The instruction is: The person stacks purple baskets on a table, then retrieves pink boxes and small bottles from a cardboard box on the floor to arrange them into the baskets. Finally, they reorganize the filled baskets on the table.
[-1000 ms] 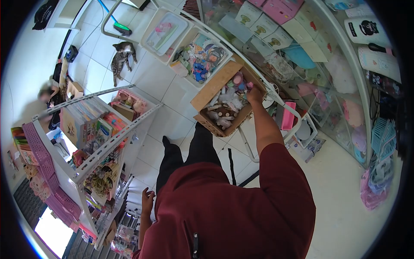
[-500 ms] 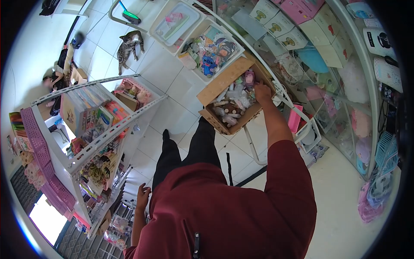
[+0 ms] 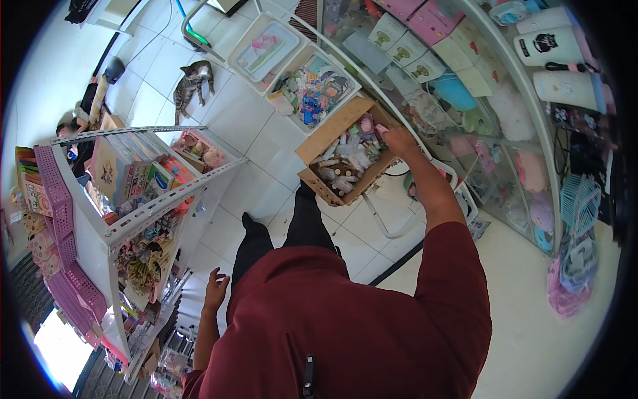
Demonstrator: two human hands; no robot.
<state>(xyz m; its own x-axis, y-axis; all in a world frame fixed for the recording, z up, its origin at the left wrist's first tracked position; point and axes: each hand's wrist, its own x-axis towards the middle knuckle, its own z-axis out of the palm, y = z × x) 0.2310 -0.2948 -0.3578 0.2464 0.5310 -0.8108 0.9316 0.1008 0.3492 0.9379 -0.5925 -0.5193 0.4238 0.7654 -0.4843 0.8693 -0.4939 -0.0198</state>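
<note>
A cardboard box (image 3: 332,143) with its flaps folded out holds small bottles, clear plastic packets and other little items. At its far right corner, my right hand (image 3: 401,141) is closed in a pinch on a small pink item (image 3: 381,129) whose kind I cannot make out. Close to those fingers, a pinkish-purple container (image 3: 366,124) lies among the contents. My left hand (image 3: 216,290) hangs low by my side, fingers loosely apart and holding nothing.
Beyond the box stand a white bin of packaged trinkets (image 3: 312,100) and a tray (image 3: 266,48). A glass display case (image 3: 525,143) runs along the right, a stocked shelf rack (image 3: 163,199) at left. A cat (image 3: 193,86) lies on the tiles; a person (image 3: 78,123) is behind the rack.
My right hand has drawn up from inside the box to its right edge, with a small pink item showing in its fingers. The whole view has shifted slightly.
</note>
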